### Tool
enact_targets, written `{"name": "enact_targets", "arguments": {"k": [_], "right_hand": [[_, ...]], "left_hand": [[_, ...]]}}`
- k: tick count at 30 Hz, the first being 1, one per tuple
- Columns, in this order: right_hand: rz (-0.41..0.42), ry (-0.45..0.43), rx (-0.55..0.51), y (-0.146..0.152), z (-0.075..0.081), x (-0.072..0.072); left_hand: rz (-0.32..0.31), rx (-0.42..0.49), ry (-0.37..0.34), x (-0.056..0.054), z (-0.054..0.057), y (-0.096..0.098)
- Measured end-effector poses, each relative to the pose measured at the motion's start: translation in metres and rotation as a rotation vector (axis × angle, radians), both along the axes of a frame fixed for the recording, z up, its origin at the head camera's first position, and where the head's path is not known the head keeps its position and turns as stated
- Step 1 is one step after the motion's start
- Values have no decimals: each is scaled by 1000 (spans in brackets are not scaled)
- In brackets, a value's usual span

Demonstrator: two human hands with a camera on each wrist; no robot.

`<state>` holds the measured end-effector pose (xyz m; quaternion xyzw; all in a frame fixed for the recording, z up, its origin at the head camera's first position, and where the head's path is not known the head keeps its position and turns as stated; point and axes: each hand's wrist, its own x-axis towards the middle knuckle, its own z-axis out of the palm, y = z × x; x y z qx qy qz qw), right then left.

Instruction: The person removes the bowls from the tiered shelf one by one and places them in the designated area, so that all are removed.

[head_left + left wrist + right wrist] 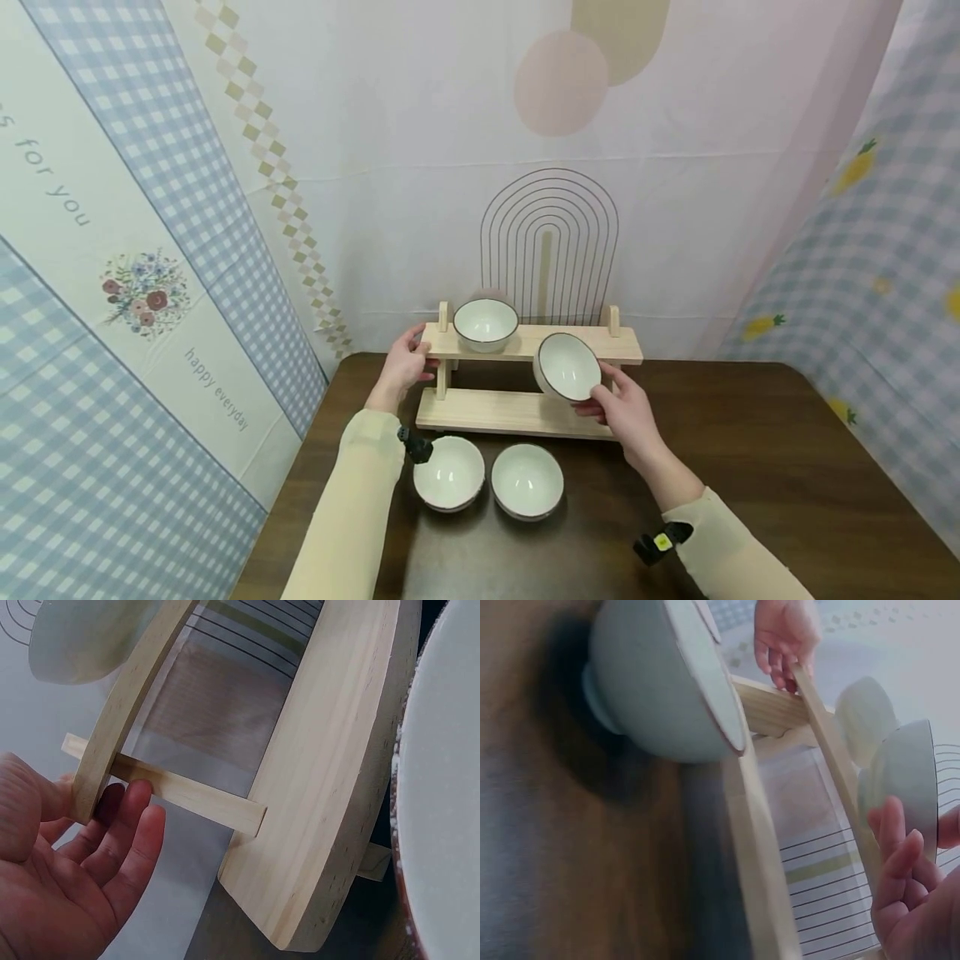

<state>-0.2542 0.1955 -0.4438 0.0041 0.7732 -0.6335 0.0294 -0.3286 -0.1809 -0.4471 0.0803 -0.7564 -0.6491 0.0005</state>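
Head view, hours read from the middle of the 2-tier wooden stand (480,408): a blue-checked cloth (127,75) hangs between 8 and 10 o'clock. At 9 o'clock the left hand (401,367) pinches the left end of the upper shelf (626,344), thumb on one side of the board and fingers on the other, as the left wrist view also shows. Between 7 and 8 o'clock the front-left bowl (448,473) sits upright on the dark wooden table (720,425). Between 10 and 11 o'clock the upper bowl (486,323) stands upright on the upper shelf. At 6 o'clock the front-right bowl (527,482) sits upright, just beside the front-left bowl.

Near 3 o'clock is the held bowl (568,368), tilted, its white inside facing the camera; whether it touches the stand I cannot tell. Between 3 and 4 o'clock the right hand (624,414) pinches its rim, thumb at the rim and fingers against the outside. Farthest right, between 2 and 3 o'clock, hangs a checked cloth with yellow fruit prints (900,242).
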Motion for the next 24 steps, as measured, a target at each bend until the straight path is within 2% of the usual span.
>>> {"name": "enact_targets", "arguments": {"k": [13, 24], "right_hand": [[19, -58, 36, 17, -23, 30], [36, -95, 57, 38, -41, 46]], "left_hand": [[2, -4, 7, -2, 0, 1], [13, -25, 17, -3, -3, -1]]}}
